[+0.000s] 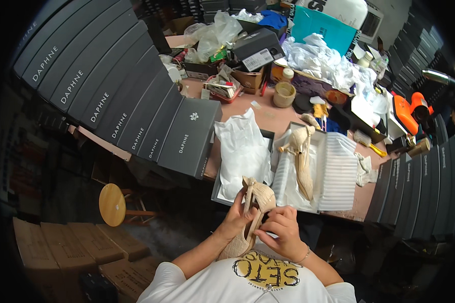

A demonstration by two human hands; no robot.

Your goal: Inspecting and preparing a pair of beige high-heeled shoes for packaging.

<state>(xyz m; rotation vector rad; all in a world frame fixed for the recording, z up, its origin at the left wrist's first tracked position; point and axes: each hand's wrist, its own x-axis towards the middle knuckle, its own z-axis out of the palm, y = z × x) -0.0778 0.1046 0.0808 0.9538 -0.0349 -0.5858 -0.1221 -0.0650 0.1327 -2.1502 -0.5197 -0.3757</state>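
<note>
Close to my body I hold a beige women's shoe point(264, 196) with a pleated-looking surface, its heel end up and its toe toward my shirt. My left hand point(233, 218) is wrapped round its left side, near the opening. On the other side my right hand point(282, 233) has its fingers curled and pinched against the shoe's edge; what exactly the fingertips grip is partly hidden. The matching beige shoe point(303, 169) lies in a box lined with white tissue and ribbed foam sheet point(338, 171). Left of it, white tissue paper point(242, 151) fills another open dark box part.
Dark grey shoe boxes point(187, 131) stand in a long row at left, more point(422, 187) at right. Behind lie a cup-like pot point(284, 94), crumpled white paper point(323, 58), a brush point(369, 143) and an orange heat-gun-like tool point(407, 113). A round stool point(112, 204) stands at lower left.
</note>
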